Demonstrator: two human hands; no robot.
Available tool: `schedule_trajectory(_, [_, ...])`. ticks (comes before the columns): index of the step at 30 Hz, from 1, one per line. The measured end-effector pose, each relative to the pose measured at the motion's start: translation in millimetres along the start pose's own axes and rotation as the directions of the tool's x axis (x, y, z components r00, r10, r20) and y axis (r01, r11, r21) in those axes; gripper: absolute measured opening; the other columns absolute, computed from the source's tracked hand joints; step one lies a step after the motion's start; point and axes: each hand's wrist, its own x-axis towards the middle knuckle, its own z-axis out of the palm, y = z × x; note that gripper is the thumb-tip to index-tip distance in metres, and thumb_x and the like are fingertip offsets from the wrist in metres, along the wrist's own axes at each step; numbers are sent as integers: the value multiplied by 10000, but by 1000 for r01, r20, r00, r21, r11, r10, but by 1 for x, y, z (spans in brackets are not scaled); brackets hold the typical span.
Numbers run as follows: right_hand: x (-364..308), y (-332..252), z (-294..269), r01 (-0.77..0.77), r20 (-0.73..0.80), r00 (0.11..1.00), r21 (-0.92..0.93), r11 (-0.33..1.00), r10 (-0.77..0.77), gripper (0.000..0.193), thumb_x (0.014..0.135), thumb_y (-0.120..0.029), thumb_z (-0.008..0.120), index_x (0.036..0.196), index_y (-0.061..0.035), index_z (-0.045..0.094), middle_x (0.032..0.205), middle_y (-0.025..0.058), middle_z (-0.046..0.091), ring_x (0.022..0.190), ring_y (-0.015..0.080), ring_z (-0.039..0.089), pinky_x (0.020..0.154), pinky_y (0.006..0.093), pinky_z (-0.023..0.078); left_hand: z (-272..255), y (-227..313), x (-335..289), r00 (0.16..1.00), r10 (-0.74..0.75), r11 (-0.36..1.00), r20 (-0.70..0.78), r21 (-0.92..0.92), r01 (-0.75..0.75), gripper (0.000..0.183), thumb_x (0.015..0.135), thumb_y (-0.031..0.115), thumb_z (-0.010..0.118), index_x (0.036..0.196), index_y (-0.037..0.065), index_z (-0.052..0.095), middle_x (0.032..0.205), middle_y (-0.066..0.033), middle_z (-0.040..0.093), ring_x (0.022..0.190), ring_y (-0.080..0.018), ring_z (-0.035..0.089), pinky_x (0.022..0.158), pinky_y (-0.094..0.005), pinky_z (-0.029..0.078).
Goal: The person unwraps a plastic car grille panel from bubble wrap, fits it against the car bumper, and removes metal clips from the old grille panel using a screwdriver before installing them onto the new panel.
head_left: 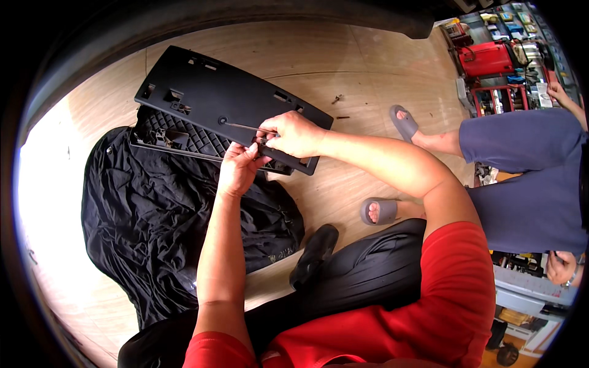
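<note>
A long black plastic panel with several rectangular cutouts lies tilted in front of me. My right hand is closed over its near right part, with a thin metal rod-like tool sticking out leftward from the fingers. The tool's other end is hidden in the hand. Close beside it, my left hand pinches the panel's near edge, fingertips almost touching the right ones. Whatever small part sits between the fingertips is hard to make out. Under the panel, a black tray-like piece with a diamond-ribbed inside shows partly.
Crumpled black cloth covers the floor below the panel. Small screw-like bits lie on the pale floor. At right stands another person in grey slippers, near a red toolbox and crowded shelves. A dark curved edge runs overhead.
</note>
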Motion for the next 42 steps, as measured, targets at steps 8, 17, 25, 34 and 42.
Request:
schedule_trajectory(8, [9, 8, 12, 15, -22, 1000, -152, 988, -19, 199, 824, -101, 620, 988, 5, 659, 889, 174, 683, 873, 303, 673, 784, 381, 523, -3, -5, -4, 1000, -8, 1000, -21, 25, 9, 201, 947, 50, 531, 1141, 62, 582, 1083, -58, 642, 972, -169, 636, 805, -368, 584])
schedule_trajectory(17, [13, 6, 3, 49, 25, 999, -113, 992, -47, 184, 819, -94, 617, 970, 0, 664, 855, 155, 674, 829, 285, 665, 754, 373, 519, 4, -3, -1, 995, 25, 999, -97, 38, -21, 158, 929, 26, 557, 1080, 16, 602, 1020, -84, 652, 903, -175, 649, 758, -326, 595])
schedule_trajectory(25, [2, 6, 2, 143, 132, 984, -172, 975, -121, 264, 782, -121, 644, 1026, -23, 672, 987, 191, 615, 942, 362, 612, 836, 432, 498, 21, -10, 0, 957, 86, 992, -278, 113, -57, 146, 908, 0, 561, 1048, -2, 604, 986, -92, 658, 869, -180, 653, 719, -315, 598])
schedule_trajectory(34, [-8, 9, -4, 211, 21, 976, -326, 922, -216, 246, 757, -128, 685, 968, -37, 595, 968, 165, 581, 922, 355, 622, 789, 451, 513, 51, -7, 9, 915, 141, 963, -377, 268, -38, 86, 894, 0, 570, 975, -28, 575, 939, -106, 641, 812, -170, 643, 711, -287, 568])
schedule_trajectory(42, [-23, 8, 5, 280, -157, 899, -509, 814, -408, 397, 698, -47, 681, 1062, -30, 524, 980, 129, 532, 904, 326, 595, 756, 427, 509, 77, -13, 5, 881, 313, 920, -356, 345, -187, 88, 858, 4, 621, 937, -33, 604, 860, -69, 639, 738, -124, 592, 673, -252, 487])
